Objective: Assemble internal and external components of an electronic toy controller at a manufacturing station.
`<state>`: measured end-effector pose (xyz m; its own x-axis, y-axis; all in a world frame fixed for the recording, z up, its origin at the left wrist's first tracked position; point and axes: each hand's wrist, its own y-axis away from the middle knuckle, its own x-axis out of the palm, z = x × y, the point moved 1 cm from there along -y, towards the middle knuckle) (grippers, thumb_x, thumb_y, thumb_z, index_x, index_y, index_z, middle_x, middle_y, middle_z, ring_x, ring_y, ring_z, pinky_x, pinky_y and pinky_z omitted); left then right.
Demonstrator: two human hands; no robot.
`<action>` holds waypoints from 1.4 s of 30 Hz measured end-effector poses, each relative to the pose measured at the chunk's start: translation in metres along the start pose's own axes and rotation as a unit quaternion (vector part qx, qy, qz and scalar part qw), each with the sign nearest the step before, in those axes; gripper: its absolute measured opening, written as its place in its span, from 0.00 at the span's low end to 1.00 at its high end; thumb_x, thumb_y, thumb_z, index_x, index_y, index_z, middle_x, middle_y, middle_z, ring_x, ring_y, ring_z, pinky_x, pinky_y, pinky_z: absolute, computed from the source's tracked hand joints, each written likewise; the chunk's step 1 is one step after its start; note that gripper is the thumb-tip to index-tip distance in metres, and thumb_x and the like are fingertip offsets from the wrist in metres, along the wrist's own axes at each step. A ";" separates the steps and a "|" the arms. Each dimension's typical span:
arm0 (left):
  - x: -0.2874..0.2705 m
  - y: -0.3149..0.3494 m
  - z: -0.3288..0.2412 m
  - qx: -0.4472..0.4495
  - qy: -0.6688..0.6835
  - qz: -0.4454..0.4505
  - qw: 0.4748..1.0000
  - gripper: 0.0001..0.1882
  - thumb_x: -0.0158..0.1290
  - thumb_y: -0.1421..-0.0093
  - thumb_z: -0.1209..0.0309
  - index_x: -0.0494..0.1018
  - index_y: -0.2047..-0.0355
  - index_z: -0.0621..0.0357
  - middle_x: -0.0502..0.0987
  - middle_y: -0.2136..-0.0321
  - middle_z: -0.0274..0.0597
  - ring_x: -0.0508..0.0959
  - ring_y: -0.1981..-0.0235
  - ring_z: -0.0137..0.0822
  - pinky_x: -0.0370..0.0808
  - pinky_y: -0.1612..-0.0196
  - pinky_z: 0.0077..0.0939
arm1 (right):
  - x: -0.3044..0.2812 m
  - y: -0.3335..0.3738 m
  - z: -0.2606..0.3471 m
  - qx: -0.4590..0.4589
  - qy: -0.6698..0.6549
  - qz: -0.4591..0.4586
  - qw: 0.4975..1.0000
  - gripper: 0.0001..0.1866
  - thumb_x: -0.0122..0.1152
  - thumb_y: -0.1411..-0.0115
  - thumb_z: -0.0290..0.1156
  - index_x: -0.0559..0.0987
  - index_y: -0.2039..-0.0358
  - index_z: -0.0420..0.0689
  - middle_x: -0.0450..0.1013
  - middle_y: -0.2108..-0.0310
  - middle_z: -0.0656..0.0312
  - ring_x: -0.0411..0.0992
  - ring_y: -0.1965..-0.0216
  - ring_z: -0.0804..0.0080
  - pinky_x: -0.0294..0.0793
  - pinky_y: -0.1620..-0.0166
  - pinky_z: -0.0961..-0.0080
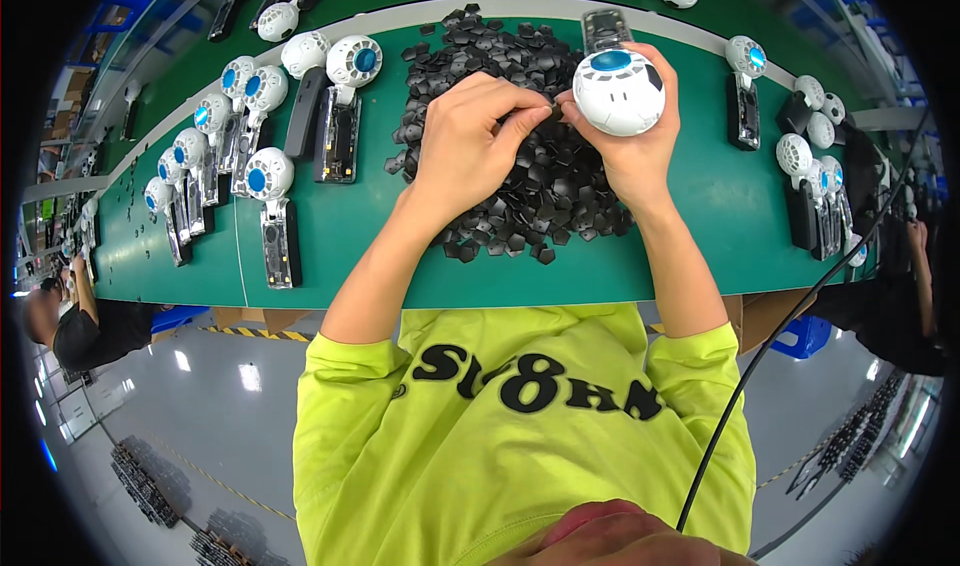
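My right hand [640, 151] grips a white ball-headed device [618, 99] with a blue disc on top and a few black patches. Its clear-and-black handle [605, 30] points away from me. My left hand [478, 136] is closed in a pinch just left of the ball, its fingertips close to my right thumb and finger. Whatever those fingertips hold is too small to make out. Beneath and between both hands spreads a heap of black pentagon-shaped pieces [570, 201] on the green table [380, 246].
Several similar ball-headed devices [268, 174] stand or lie at the left, and more [745, 58] at the right. A black cable [745, 366] runs down along my right side. Other people work at both sides, one in a dark shirt [95, 331] at the left.
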<state>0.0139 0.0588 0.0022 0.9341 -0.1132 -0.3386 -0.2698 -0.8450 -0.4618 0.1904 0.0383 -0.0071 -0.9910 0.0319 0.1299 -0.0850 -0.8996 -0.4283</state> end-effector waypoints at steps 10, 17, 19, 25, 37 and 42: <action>0.012 0.000 0.002 0.255 -0.289 -0.085 0.919 0.07 0.59 0.52 0.80 0.77 0.72 0.58 0.77 0.75 0.35 0.70 0.79 0.33 0.67 0.76 0.21 | 0.006 0.004 -0.007 -0.004 0.105 -0.002 0.994 0.44 0.68 0.57 0.07 0.62 0.41 0.47 0.73 0.54 0.56 0.79 0.59 0.64 0.80 0.53 0.74; 0.020 0.004 0.002 0.319 -0.296 -0.055 0.899 0.05 0.58 0.48 0.72 0.72 0.75 0.51 0.74 0.73 0.30 0.68 0.77 0.31 0.66 0.76 0.22 | 0.009 0.003 -0.007 -0.048 0.171 -0.039 0.983 0.44 0.68 0.58 0.08 0.62 0.41 0.48 0.73 0.54 0.56 0.79 0.59 0.64 0.80 0.53 0.74; 0.014 0.007 0.002 0.280 -0.289 -0.054 0.914 0.05 0.58 0.48 0.72 0.72 0.75 0.51 0.74 0.74 0.29 0.68 0.77 0.31 0.66 0.76 0.22 | 0.006 0.002 -0.010 -0.029 0.152 -0.042 0.987 0.44 0.68 0.58 0.08 0.61 0.41 0.48 0.73 0.54 0.55 0.78 0.59 0.64 0.80 0.53 0.74; -0.013 -0.007 0.015 0.150 -0.270 -0.115 0.944 0.07 0.59 0.46 0.70 0.72 0.77 0.52 0.72 0.80 0.29 0.68 0.80 0.33 0.65 0.78 0.24 | 0.000 -0.001 -0.005 0.045 0.047 -0.054 0.996 0.45 0.67 0.57 0.07 0.60 0.41 0.48 0.73 0.55 0.54 0.78 0.57 0.63 0.80 0.54 0.72; -0.005 -0.001 0.003 -0.028 -0.096 -0.031 0.994 0.11 0.62 0.48 0.73 0.70 0.80 0.57 0.75 0.75 0.33 0.71 0.80 0.31 0.66 0.78 0.23 | 0.001 -0.001 -0.005 0.010 -0.015 -0.013 1.000 0.45 0.64 0.56 0.06 0.58 0.40 0.50 0.72 0.54 0.53 0.78 0.54 0.60 0.80 0.53 0.71; -0.005 -0.003 0.013 0.072 -0.096 -0.092 0.989 0.08 0.64 0.49 0.75 0.74 0.76 0.61 0.78 0.68 0.36 0.74 0.77 0.28 0.68 0.76 0.19 | 0.000 0.001 -0.008 0.014 -0.019 -0.020 1.000 0.45 0.64 0.56 0.06 0.58 0.40 0.52 0.71 0.51 0.53 0.77 0.52 0.59 0.79 0.51 0.70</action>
<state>0.0074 0.0688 -0.0056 0.9127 0.1477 -0.3809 -0.1434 -0.7573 -0.6371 0.1898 0.0408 -0.0142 -0.9821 0.0515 0.1812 -0.1210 -0.9096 -0.3974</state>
